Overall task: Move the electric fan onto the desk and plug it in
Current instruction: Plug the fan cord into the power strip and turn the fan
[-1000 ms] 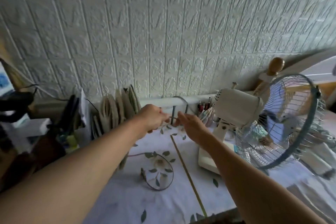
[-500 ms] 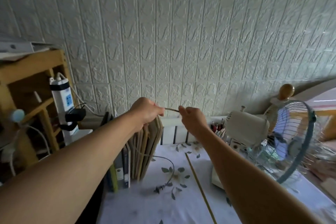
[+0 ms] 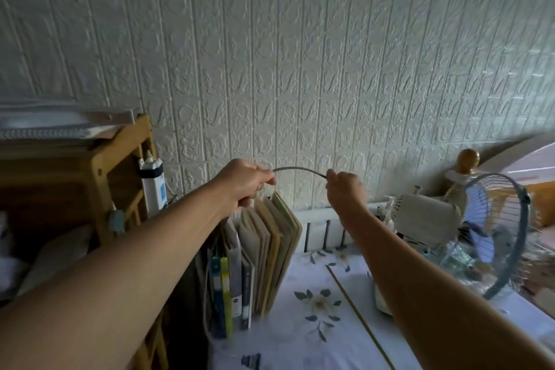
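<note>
The electric fan (image 3: 432, 219), cream body with a blue-rimmed wire cage, stands on the desk (image 3: 303, 336) at the right, on a floral cloth. My left hand (image 3: 244, 182) and my right hand (image 3: 344, 189) are raised in front of the wall, each pinching the fan's grey cord (image 3: 298, 170). A short stretch of cord arcs between them. More cord hangs down from my left hand beside the books. A white power strip (image 3: 153, 186) is fixed upright to the wooden shelf at the left. The plug is not visible.
A row of upright books (image 3: 261, 261) stands on the desk's left side. A wooden shelf unit (image 3: 90, 177) with papers on top is at the left. A white rail runs along the desk's back edge. A wooden bedpost knob (image 3: 467, 158) rises behind the fan.
Both hands have lifted the cord from desk level to in front of the wall and drawn apart, exposing more cord between them. The view has swung up and left; the fan stays in place.
</note>
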A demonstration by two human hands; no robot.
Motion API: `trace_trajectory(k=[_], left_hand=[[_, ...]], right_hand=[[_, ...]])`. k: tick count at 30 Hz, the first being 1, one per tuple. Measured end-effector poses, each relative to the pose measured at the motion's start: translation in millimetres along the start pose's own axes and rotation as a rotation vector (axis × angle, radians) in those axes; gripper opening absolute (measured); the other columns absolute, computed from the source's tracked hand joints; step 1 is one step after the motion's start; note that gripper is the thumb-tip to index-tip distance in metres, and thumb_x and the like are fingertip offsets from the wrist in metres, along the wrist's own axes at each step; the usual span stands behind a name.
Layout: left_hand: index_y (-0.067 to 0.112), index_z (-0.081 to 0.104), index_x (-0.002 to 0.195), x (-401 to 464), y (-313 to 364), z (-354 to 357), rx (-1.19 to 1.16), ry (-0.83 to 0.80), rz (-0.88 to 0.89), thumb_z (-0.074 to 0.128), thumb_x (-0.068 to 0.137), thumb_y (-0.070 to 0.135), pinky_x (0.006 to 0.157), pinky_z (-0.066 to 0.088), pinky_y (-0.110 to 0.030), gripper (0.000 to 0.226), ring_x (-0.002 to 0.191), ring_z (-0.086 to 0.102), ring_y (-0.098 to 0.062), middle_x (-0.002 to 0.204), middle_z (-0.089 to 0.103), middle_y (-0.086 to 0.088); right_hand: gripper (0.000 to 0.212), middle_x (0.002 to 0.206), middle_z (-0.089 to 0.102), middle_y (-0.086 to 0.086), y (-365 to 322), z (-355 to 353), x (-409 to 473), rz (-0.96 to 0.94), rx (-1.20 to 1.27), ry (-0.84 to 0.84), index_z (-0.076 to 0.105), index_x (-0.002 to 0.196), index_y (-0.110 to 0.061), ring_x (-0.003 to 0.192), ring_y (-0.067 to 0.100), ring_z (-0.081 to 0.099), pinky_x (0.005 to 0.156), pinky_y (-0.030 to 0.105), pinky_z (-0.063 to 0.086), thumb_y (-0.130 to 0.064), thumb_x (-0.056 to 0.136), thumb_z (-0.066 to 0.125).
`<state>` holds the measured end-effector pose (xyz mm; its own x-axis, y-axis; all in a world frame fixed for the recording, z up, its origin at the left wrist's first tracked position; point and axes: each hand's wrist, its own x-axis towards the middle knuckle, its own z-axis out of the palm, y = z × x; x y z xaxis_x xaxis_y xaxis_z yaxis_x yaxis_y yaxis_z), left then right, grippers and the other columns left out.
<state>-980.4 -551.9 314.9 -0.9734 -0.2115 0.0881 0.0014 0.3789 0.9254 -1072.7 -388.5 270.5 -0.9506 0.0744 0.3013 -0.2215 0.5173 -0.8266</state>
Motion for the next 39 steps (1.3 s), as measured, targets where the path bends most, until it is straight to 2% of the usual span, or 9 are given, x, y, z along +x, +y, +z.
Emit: trace_trajectory(k=[4,9,12,16,20,27,30,34,39], left_hand=[[0.009,0.062,0.070,-3,0,-9,-0.032,-0.031,0.022,0.058,0.087,0.009,0.040,0.024,-0.020,0.017,0.045,0.032,-0.012,0.055,0.039,-0.001],[0.013,0.069,0.070,-9,-10,-32,0.101,-0.181,0.040,0.058,0.086,0.007,0.049,0.041,-0.019,0.021,0.055,0.049,-0.010,0.063,0.056,-0.001],[0.019,0.071,0.068,-8,-15,-40,0.451,-0.148,0.145,0.061,0.087,0.025,0.060,0.037,-0.025,0.023,0.066,0.054,-0.010,0.074,0.065,-0.002],[0.016,0.063,0.069,-7,-14,-41,0.369,-0.084,0.118,0.049,0.094,0.027,0.045,0.038,-0.020,0.030,0.048,0.059,-0.014,0.066,0.057,-0.001],[0.009,0.059,0.071,-7,3,-41,0.088,-0.060,0.027,0.052,0.086,0.002,0.056,0.055,-0.024,0.018,0.073,0.071,-0.021,0.087,0.067,-0.012],[0.007,0.060,0.069,-6,29,-41,-0.139,-0.051,0.099,0.044,0.079,-0.010,0.056,0.054,-0.024,0.025,0.060,0.067,-0.018,0.068,0.067,-0.010],[0.012,0.050,0.070,-4,34,-33,-0.099,0.015,0.144,0.039,0.075,-0.017,0.046,0.049,-0.021,0.031,0.048,0.058,-0.012,0.063,0.056,-0.006],[0.014,0.045,0.067,3,28,-39,-0.097,0.164,0.146,0.037,0.072,-0.014,0.046,0.040,-0.023,0.030,0.048,0.051,-0.016,0.062,0.050,-0.006],[0.016,0.044,0.068,18,3,-66,-0.126,0.444,0.019,0.034,0.076,-0.012,0.047,0.037,-0.025,0.032,0.047,0.046,-0.017,0.072,0.059,-0.006]], right_hand=[[0.050,0.051,0.057,0.001,-43,26,-26,-0.121,0.130,-0.197,0.055,0.046,-0.017,0.042,0.007,0.046,0.050,0.024,0.033,-0.037,0.091,0.045],[0.042,0.069,0.054,0.018,-48,17,-23,0.017,0.329,0.152,0.046,0.053,-0.013,0.067,0.025,0.048,0.066,0.035,0.035,-0.027,0.092,0.045],[0.042,0.053,0.047,0.010,-45,5,-26,0.082,0.444,0.148,0.044,0.048,-0.013,0.052,0.022,0.047,0.059,0.032,0.036,-0.018,0.090,0.049],[0.037,0.053,0.054,0.005,-40,-4,-34,0.259,0.468,-0.262,0.047,0.054,-0.013,0.046,0.017,0.058,0.058,0.029,0.049,-0.018,0.091,0.046],[0.028,0.067,0.064,0.011,-26,-13,-31,0.358,0.393,-0.720,0.059,0.069,-0.005,0.071,0.027,0.064,0.074,0.041,0.055,-0.014,0.092,0.046],[0.038,0.081,0.062,0.009,-28,9,-17,0.090,0.352,-0.665,0.052,0.121,-0.016,0.069,0.019,0.057,0.065,0.029,0.049,-0.002,0.086,0.060],[0.036,0.076,0.058,0.008,-36,34,-13,-0.060,0.251,-0.666,0.056,0.115,-0.022,0.067,0.016,0.052,0.055,0.021,0.043,-0.008,0.083,0.067],[0.012,0.055,0.049,0.000,-15,58,0,-0.096,0.071,-0.536,0.068,0.071,-0.007,0.050,0.009,0.042,0.046,0.019,0.034,-0.011,0.081,0.065],[0.020,0.064,0.058,0.012,31,57,18,-0.007,-0.046,-0.434,0.071,0.077,0.004,0.057,0.017,0.050,0.056,0.028,0.040,-0.015,0.080,0.064]])
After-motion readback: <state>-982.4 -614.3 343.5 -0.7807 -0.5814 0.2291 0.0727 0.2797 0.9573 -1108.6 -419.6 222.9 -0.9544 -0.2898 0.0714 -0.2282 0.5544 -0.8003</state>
